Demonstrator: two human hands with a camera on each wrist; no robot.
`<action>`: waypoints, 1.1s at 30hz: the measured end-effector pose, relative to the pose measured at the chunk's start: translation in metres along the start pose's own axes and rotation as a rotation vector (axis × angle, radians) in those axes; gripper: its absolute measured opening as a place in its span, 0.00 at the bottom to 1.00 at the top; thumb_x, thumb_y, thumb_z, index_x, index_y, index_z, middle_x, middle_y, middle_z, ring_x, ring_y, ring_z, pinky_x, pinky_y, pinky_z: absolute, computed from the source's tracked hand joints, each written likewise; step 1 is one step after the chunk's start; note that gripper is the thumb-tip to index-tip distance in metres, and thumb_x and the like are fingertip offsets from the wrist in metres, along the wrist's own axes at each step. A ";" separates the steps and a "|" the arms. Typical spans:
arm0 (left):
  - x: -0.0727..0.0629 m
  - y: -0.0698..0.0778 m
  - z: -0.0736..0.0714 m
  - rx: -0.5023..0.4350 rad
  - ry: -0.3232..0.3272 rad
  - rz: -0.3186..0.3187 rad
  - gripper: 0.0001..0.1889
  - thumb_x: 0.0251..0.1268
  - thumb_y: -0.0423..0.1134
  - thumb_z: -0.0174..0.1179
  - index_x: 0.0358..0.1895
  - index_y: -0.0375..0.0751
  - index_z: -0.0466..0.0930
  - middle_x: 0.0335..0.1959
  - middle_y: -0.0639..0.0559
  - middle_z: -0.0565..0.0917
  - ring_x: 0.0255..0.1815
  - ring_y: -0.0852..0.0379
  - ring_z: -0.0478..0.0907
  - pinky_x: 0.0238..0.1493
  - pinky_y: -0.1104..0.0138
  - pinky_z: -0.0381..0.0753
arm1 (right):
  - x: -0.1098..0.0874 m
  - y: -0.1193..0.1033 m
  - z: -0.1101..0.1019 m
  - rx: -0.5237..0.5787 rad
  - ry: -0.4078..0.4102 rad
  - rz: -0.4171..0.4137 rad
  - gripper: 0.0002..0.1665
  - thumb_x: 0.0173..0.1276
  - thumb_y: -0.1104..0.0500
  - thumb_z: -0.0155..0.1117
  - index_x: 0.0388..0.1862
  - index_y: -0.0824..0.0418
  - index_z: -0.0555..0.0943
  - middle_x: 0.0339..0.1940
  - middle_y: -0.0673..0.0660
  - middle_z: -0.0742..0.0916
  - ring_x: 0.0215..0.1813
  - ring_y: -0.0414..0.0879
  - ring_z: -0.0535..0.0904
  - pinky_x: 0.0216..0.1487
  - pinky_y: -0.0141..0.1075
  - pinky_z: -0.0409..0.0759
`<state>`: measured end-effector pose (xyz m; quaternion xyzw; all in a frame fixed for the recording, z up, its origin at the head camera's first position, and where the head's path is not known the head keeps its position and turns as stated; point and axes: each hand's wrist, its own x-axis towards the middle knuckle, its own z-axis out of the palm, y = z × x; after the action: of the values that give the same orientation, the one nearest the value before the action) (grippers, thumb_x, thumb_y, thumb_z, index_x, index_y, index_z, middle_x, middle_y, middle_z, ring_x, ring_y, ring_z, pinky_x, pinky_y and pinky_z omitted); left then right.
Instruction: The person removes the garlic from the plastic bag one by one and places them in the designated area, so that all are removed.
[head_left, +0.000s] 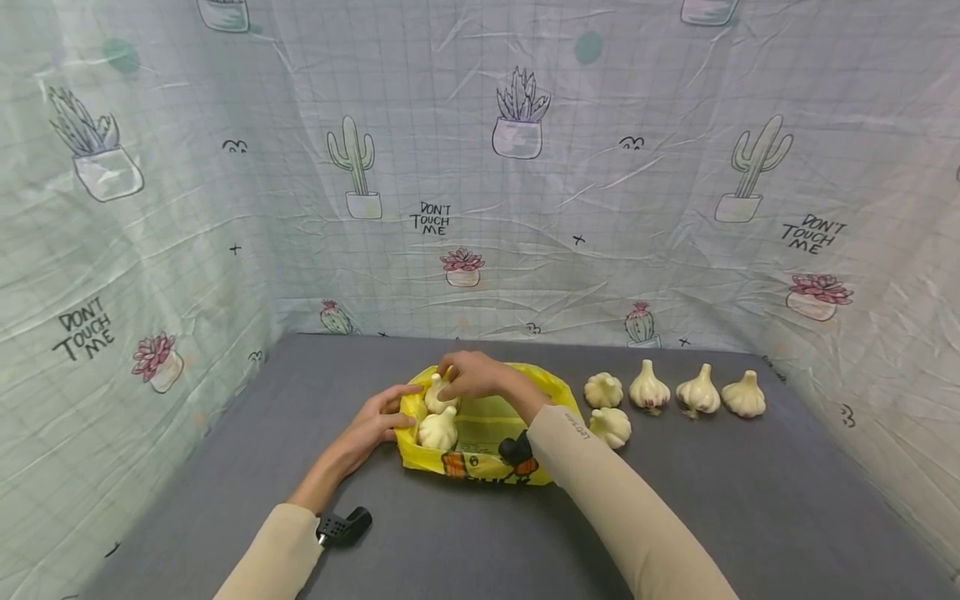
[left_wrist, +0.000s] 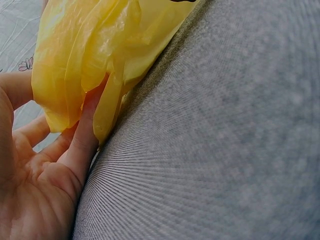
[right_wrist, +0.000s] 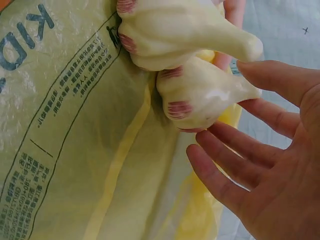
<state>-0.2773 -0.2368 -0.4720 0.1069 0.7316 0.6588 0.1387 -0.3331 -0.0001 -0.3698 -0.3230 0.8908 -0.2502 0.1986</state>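
Note:
A yellow plastic bag (head_left: 487, 421) lies with its mouth spread wide, dark print along its near side. My left hand (head_left: 375, 421) grips its left edge, and the left wrist view shows fingers tucked into the yellow folds (left_wrist: 95, 55). Two whitish garlic bulbs lie inside at the left end: a nearer bulb (head_left: 438, 430) and a farther bulb (head_left: 435, 395). Reaching over the bag, my right hand (head_left: 474, 375) is at the farther bulb. In the right wrist view its fingers are loosely extended around that bulb (right_wrist: 195, 95), fingertips right at its side and stem.
Right of the bag, several garlic bulbs stand in a row (head_left: 697, 392), with another bulb (head_left: 611, 427) lying in front near the bag. A grey cloth (head_left: 465, 533) covers the table. Printed curtains (head_left: 465, 167) enclose the back and sides.

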 end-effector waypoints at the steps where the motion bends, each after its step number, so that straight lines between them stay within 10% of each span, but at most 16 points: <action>1: 0.000 0.000 0.000 -0.002 0.000 0.001 0.34 0.71 0.35 0.59 0.79 0.44 0.63 0.77 0.34 0.67 0.59 0.51 0.81 0.52 0.59 0.86 | 0.001 0.000 0.001 -0.003 -0.003 0.004 0.27 0.75 0.52 0.65 0.69 0.58 0.76 0.68 0.63 0.82 0.68 0.58 0.79 0.60 0.47 0.82; 15: 0.001 -0.001 0.000 -0.005 -0.006 0.023 0.34 0.71 0.33 0.58 0.79 0.43 0.62 0.76 0.33 0.68 0.58 0.51 0.82 0.52 0.58 0.87 | 0.003 0.005 0.011 0.074 -0.063 0.040 0.40 0.76 0.52 0.65 0.81 0.60 0.64 0.75 0.66 0.76 0.75 0.60 0.73 0.71 0.52 0.76; 27: 0.002 0.000 0.001 0.009 0.003 0.016 0.34 0.71 0.34 0.59 0.79 0.44 0.62 0.76 0.33 0.68 0.58 0.50 0.82 0.51 0.58 0.86 | 0.007 0.007 0.013 0.044 -0.042 0.008 0.19 0.74 0.54 0.67 0.61 0.53 0.81 0.69 0.63 0.81 0.69 0.59 0.77 0.62 0.50 0.81; 33: 0.001 0.001 0.002 0.005 0.013 0.010 0.34 0.70 0.33 0.58 0.79 0.43 0.63 0.77 0.34 0.68 0.58 0.51 0.82 0.51 0.59 0.86 | 0.007 0.007 0.011 0.074 -0.065 0.003 0.26 0.74 0.55 0.67 0.69 0.56 0.77 0.72 0.66 0.79 0.69 0.59 0.79 0.59 0.47 0.84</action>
<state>-0.2773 -0.2347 -0.4715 0.1067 0.7336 0.6583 0.1306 -0.3355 -0.0039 -0.3839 -0.3223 0.8745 -0.2721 0.2395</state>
